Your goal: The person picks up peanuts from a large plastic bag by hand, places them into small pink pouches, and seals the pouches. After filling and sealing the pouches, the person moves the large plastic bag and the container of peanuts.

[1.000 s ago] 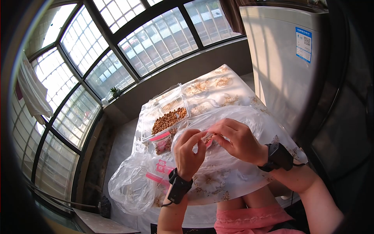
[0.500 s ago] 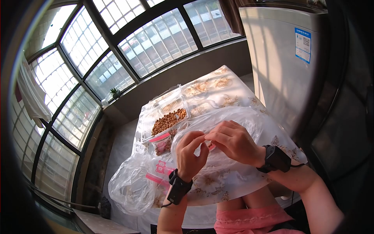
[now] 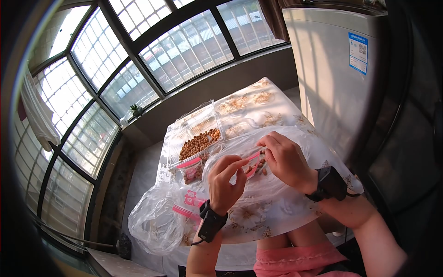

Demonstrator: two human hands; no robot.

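My left hand (image 3: 226, 181) is over the near side of the table, thumb and fingers curled into a pinch. Whatever is between its fingertips is too small to make out. To its right, my right hand (image 3: 287, 161) has bent fingers close together, and their contents are hidden. Between the hands lies a clear zip bag with pink edging (image 3: 252, 169), with some round brown nut-like pieces beside my right fingertips. This bag rests on a crumpled clear plastic sheet or bag (image 3: 230, 148). Beyond my left hand stands a filled pink-topped zip bag (image 3: 192, 173).
A clear plastic box (image 3: 173, 157) holds many round brown nut-like pieces (image 3: 198, 145). Crumpled clear plastic (image 3: 150, 221) and pink-printed zip bags (image 3: 188, 210) lie left, on a flowered tablecloth (image 3: 251, 216). A pale appliance (image 3: 323, 69) stands right; windows (image 3: 184, 51) are behind.
My right hand has moved right and slightly up, away from my left fingertips, uncovering the pink-edged bag and the brown pieces. The left hand stays almost in place.
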